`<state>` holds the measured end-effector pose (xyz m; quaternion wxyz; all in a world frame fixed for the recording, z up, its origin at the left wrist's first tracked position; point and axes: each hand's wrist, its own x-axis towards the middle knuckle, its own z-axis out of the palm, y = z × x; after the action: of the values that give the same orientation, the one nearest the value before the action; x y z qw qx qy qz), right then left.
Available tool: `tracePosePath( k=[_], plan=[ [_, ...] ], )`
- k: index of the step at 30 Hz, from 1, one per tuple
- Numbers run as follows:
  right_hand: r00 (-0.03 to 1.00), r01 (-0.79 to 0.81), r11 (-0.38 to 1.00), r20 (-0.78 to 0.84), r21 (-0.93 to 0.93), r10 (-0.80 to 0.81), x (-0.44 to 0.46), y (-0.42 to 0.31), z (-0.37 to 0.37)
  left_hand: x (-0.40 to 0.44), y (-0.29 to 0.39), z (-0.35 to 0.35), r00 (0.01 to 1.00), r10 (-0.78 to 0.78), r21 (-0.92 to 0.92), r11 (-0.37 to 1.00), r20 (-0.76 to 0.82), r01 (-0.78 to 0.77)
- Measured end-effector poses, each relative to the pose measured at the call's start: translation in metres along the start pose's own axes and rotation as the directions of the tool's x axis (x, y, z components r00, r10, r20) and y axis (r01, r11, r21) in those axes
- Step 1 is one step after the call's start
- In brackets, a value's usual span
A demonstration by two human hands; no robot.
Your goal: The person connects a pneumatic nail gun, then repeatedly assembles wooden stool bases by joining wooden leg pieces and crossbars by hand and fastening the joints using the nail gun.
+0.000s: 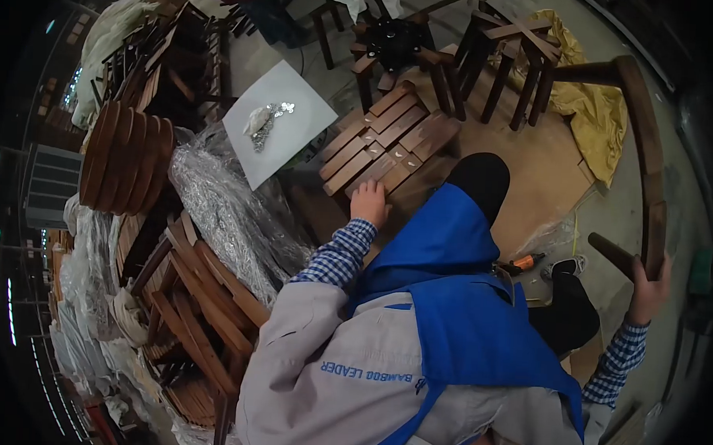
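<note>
My left hand (369, 201) lies with its fingers flat at the near edge of a block of brown wooden pieces (388, 144), set side by side, with small pale marks on some of them. Nothing shows in its grasp. At the far right, my right hand (649, 297) is closed around the lower end of a long curved wooden frame (647, 128), near where a short bar (611, 256) branches off. The frame rises past the hand and bends left at its top.
A white board (277, 124) bears small metal parts and a bag. Curved wooden parts (126, 158), clear plastic wrap (230, 197) and stacked frames (206, 295) lie left. Wooden stands (507, 58), yellow cloth (595, 121), cardboard (526, 162) and an orange tool (523, 262) lie beyond and right.
</note>
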<state>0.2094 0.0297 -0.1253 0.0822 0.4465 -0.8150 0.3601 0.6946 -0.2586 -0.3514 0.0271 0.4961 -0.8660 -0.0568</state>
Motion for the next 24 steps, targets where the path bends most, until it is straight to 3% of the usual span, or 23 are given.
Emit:
tracePosePath(
  k=[1,3,7,10,11,12,14,20,24],
  plan=[
    [0.991,-0.133,0.99,0.001,0.041,0.133,-0.004,0.01,-0.006,-0.007,0.006,0.011,0.996,-0.029,0.074,0.997,-0.084,0.035],
    [0.979,-0.206,0.977,0.012,0.048,0.206,-0.014,0.027,-0.016,-0.019,0.019,0.029,0.968,-0.053,0.128,0.988,-0.247,0.086],
    [0.94,-0.335,0.929,-0.016,0.155,0.342,-0.032,0.043,-0.021,-0.019,0.023,0.043,0.955,0.103,0.127,0.989,-0.277,-0.07],
    [0.922,-0.373,0.894,-0.004,0.249,0.386,-0.039,0.044,-0.018,-0.008,0.035,0.058,0.993,0.048,-0.16,0.985,-0.104,-0.065],
    [0.917,-0.384,0.89,-0.013,0.246,0.4,-0.04,0.043,-0.018,0.002,0.042,0.063,0.995,-0.075,-0.232,0.969,0.068,0.089],
    [0.926,-0.37,0.904,0.002,0.215,0.378,-0.037,0.041,-0.018,0.015,0.046,0.055,0.996,-0.053,-0.23,0.971,0.069,0.068],
    [0.928,-0.366,0.914,-0.002,0.173,0.372,-0.038,0.039,-0.02,0.041,0.061,0.022,0.932,-0.199,-0.221,0.937,0.304,0.272],
    [0.955,-0.293,0.949,-0.011,0.112,0.296,-0.032,0.005,-0.03,0.098,0.099,-0.061,0.956,-0.154,-0.318,0.92,0.25,0.231],
    [0.959,-0.278,0.957,-0.032,0.083,0.282,-0.039,-0.007,-0.037,0.12,0.128,-0.115,0.993,-0.07,-0.443,0.891,0.093,0.104]
  ],
)
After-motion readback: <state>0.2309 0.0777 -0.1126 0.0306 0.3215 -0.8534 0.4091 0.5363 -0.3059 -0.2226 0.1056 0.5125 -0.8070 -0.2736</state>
